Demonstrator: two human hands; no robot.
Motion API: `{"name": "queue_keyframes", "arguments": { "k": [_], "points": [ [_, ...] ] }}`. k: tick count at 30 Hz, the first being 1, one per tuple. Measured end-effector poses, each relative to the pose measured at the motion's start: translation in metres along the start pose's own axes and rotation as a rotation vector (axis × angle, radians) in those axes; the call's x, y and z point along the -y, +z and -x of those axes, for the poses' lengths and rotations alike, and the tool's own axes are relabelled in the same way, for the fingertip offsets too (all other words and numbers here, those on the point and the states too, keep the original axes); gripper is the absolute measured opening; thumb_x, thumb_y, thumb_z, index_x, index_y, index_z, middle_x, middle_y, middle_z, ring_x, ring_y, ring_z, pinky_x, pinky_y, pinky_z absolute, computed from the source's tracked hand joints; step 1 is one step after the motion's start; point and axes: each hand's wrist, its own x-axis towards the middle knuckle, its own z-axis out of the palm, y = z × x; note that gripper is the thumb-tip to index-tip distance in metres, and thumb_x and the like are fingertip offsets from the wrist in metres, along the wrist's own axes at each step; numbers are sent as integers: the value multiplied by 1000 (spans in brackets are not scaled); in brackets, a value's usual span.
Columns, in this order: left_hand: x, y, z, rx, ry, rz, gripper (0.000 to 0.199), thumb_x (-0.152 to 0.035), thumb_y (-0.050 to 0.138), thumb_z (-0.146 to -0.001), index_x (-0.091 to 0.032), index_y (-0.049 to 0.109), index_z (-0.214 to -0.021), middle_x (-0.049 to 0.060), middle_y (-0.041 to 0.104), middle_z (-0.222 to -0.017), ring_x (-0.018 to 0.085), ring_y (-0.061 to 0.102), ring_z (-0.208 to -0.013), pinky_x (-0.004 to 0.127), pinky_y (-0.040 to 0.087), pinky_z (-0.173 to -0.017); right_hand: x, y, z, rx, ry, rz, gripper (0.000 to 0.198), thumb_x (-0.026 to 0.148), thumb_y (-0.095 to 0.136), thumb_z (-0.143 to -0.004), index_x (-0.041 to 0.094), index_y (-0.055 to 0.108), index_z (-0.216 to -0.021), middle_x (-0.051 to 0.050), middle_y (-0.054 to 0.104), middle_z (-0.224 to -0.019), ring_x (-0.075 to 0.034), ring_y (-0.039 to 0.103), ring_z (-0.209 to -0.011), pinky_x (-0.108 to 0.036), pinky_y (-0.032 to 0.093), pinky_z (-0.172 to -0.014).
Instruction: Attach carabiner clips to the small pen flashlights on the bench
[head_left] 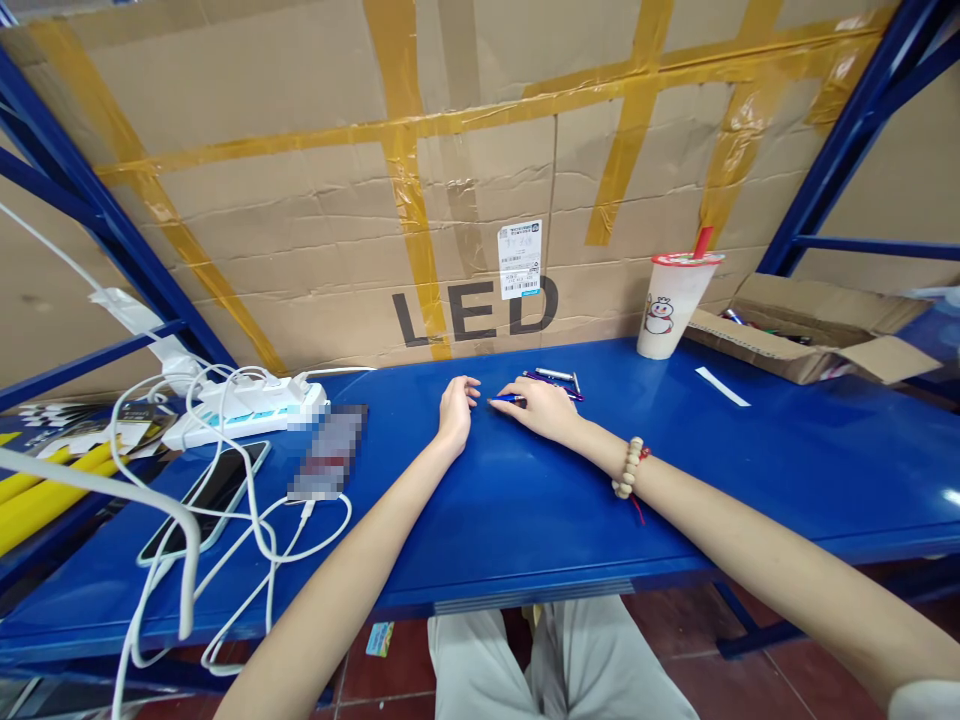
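My left hand [456, 410] rests on its side on the blue tabletop, fingers loosely curved with nothing seen between them. Just to its right, my right hand [546, 408] lies palm down with its fingers closed on a blue pen [508, 398]. The pen's tip points left, toward my left hand; the rest of it is hidden by the fingers. Right behind my right hand lie several pens, among them a silver one [555, 375], partly covered by the hand. A beaded bracelet [627, 468] circles my right wrist.
A lidded drink cup [667, 310] with a red straw stands at the back right, beside an open cardboard box [802, 345] and a white strip [721, 387]. At left are a power strip [247, 410], two phones [206, 500] and tangled white cables. A large carton [315, 230] stands behind.
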Motion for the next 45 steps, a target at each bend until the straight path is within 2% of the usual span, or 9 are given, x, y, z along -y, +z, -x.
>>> {"name": "queue_keyframes", "arguments": {
  "k": [5,9,11,16,19,28,33,38,45],
  "points": [
    [2,0,-1,7,32,-74,30,-29,30,-82,-10,54,-82,5,52,-76,9,43,-61,20,33,-56,3,-14,1,117,75,300,34,50,43,-87,25,62,-101,-1,59,-98,-16,55,-93,-24,31,-62],
    [4,-3,-1,27,119,-201,30,-27,28,-84,-13,54,-82,4,53,-79,11,46,-68,22,36,-63,4,-24,4,104,161,363,24,39,50,-85,20,64,-93,-5,56,-102,-19,52,-96,-26,34,-67],
    [3,-5,1,31,188,-301,28,-25,29,-85,-14,54,-81,4,54,-81,12,48,-75,24,37,-70,3,-26,5,78,207,390,24,35,52,-84,20,63,-100,-7,53,-108,-21,48,-101,-29,36,-74],
    [-2,-10,8,27,361,-611,18,-24,39,-87,-16,53,-80,4,53,-88,17,44,-89,31,31,-87,-10,-17,3,-32,262,411,64,51,56,-78,18,43,-131,-12,41,-125,-26,37,-114,-39,32,-93],
    [-4,-10,13,60,426,-771,14,-24,40,-88,-16,51,-83,4,51,-91,18,42,-90,33,30,-86,-21,-9,-1,36,344,247,66,54,47,-83,13,39,-135,-14,36,-131,-28,31,-122,-43,26,-100],
    [-8,-7,25,211,540,-1049,17,-24,36,-89,-16,51,-89,5,51,-99,19,42,-95,35,30,-88,-32,-8,-4,58,135,53,39,46,48,-85,25,54,-118,-5,50,-121,-20,44,-114,-41,29,-96],
    [-8,-8,26,253,560,-1092,17,-25,36,-90,-16,50,-92,4,51,-102,17,44,-97,33,31,-89,-31,-3,-4,103,-27,-32,31,38,46,-88,30,53,-117,1,50,-124,-15,42,-120,-43,17,-105],
    [-8,-9,26,265,544,-1106,20,-26,34,-91,-15,51,-93,5,51,-101,17,44,-97,33,32,-89,-23,-3,-4,140,-56,-62,30,29,45,-88,31,54,-117,2,48,-127,-14,39,-123,-45,13,-106],
    [-8,-8,26,297,541,-1096,15,-23,37,-88,-16,50,-94,4,52,-101,17,44,-96,33,31,-88,-15,-10,-4,158,-96,-86,31,23,48,-87,27,54,-117,2,50,-123,-9,44,-117,-33,25,-102]
  ]
}}
